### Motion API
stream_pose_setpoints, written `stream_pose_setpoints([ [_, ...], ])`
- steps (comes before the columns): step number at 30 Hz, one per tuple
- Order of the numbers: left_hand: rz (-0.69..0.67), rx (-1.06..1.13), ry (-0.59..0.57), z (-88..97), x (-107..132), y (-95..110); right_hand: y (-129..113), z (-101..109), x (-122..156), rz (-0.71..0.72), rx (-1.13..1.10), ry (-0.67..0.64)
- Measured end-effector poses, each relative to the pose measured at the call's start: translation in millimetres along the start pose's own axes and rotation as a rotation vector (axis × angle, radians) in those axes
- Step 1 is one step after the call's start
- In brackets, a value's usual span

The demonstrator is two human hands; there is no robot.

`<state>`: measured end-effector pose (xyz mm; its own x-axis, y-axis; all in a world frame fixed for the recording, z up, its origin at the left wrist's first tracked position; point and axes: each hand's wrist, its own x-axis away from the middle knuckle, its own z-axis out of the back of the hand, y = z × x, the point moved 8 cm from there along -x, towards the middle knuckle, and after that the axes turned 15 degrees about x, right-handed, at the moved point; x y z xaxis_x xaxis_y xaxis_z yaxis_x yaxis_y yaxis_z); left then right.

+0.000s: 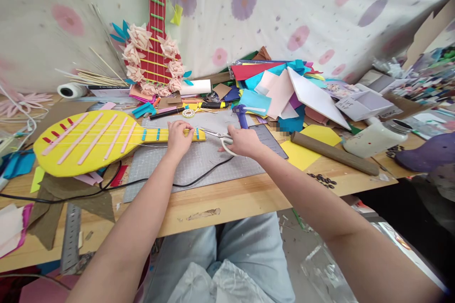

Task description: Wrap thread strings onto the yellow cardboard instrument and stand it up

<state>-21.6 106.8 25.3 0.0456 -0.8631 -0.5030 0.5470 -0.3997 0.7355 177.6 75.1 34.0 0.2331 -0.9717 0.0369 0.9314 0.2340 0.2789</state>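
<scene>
Running this remotely, I've got the left hand [177,139] pinched on the yellow guitar [99,138], left-centre of frame, right hand [243,141] clamped round scissors [221,137] by its tip, so probably trimming, next needing a steady snip.

Through my feed I see a pale wooden tabletop [245,194], its surface scuffed in a patch near the front edge. A grey cutting mat [199,168] lies flat at its middle. To the right I make out a yellow sheet [296,158], a brown roll [337,154] lying partly across it, small dark pieces [323,179] and a white jar [368,138]. At far left, a metal ruler [71,232] reaches the front edge.
</scene>
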Motion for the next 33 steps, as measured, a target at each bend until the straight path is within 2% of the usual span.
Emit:
stream_pose_setpoints([
  [12, 0.007, 0.016, 0.000, 0.8, 3, 4, -13, 6, -6, 0.103, 0.044, -0.018],
  [24, 0.021, 0.006, 0.001, 1.0, 2, 5, -13, 3, -10, 0.098, 0.036, -0.019],
  [27, 0.015, 0.015, 0.021, 3.7, 2, 9, -9, 0, -11, 0.038, -0.008, -0.048],
  [30, -0.032, 0.039, 0.041, 8.8, 4, 18, -3, -4, -16, -0.099, -0.079, -0.072],
  [33, -0.100, 0.115, -0.083, 5.1, 7, 27, -1, -9, -28, -0.189, -0.173, -0.080],
])
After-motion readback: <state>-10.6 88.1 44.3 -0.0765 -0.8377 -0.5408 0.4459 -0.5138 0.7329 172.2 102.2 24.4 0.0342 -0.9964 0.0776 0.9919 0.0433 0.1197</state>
